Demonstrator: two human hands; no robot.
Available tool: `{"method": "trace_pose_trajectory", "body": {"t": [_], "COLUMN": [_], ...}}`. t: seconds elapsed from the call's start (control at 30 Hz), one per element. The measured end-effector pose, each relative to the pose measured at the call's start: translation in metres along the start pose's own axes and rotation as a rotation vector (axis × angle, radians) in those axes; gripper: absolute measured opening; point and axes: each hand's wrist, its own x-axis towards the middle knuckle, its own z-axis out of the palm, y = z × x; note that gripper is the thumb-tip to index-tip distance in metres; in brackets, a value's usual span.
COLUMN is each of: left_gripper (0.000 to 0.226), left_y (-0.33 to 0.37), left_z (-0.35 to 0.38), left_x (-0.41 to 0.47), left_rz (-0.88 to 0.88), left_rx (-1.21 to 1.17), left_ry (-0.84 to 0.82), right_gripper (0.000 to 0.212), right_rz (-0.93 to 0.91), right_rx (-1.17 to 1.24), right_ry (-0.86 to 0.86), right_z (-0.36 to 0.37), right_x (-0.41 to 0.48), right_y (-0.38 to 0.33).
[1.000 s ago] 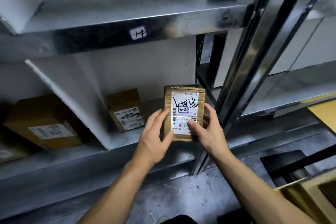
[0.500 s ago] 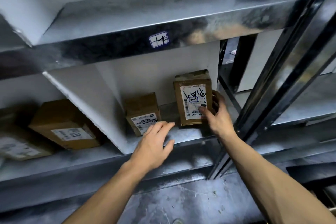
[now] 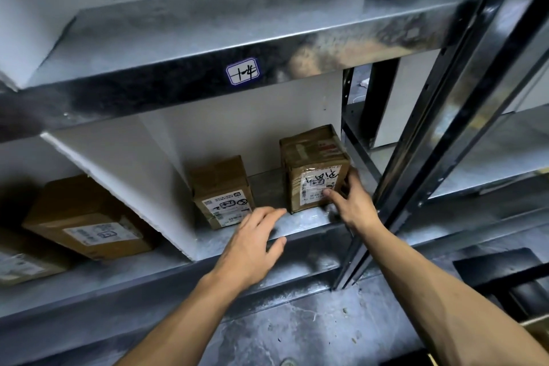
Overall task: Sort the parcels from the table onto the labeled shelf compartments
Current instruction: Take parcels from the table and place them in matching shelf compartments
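Note:
A small brown parcel (image 3: 312,154) with a white label and black handwriting stands upright at the right end of a shelf compartment (image 3: 306,224). My right hand (image 3: 352,205) touches its lower front with straight fingertips, and the thumb lies against its right side. My left hand (image 3: 252,244) hovers open over the shelf's front edge, holding nothing, just left of that parcel. Another small labelled parcel (image 3: 221,184) stands in the same compartment to the left. A handwritten tag (image 3: 242,71) is stuck on the shelf beam above.
A white divider panel (image 3: 124,187) closes the compartment on the left; beyond it lie larger cardboard boxes (image 3: 86,217). A dark metal upright (image 3: 416,163) stands right beside my right hand. Grey floor shows below the shelf.
The handwritten parcel went from both hands in front of the shelf onto the shelf and deeper in. My left hand let go and dropped to the shelf edge.

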Motion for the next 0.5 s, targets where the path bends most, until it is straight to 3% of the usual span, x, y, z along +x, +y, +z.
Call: {"method": "trace_pose_trajectory", "body": {"t": [0.23,0.5], "left_gripper": [0.052,0.051], "left_y": [-0.001,0.01], "left_z": [-0.004,0.006], "left_x": [0.003,0.01], "left_rz": [0.049,0.192], "left_rx": [-0.031,-0.073], "left_ry": [0.003,-0.028], "right_gripper": [0.062,0.043], "right_rz": [-0.043,-0.101], "right_rx": [-0.099,-0.528], "right_ry": [0.102,0.14], "right_z": [-0.004,-0.015], "right_x": [-0.026,-0.1], "right_y": [-0.001,0.017]}}
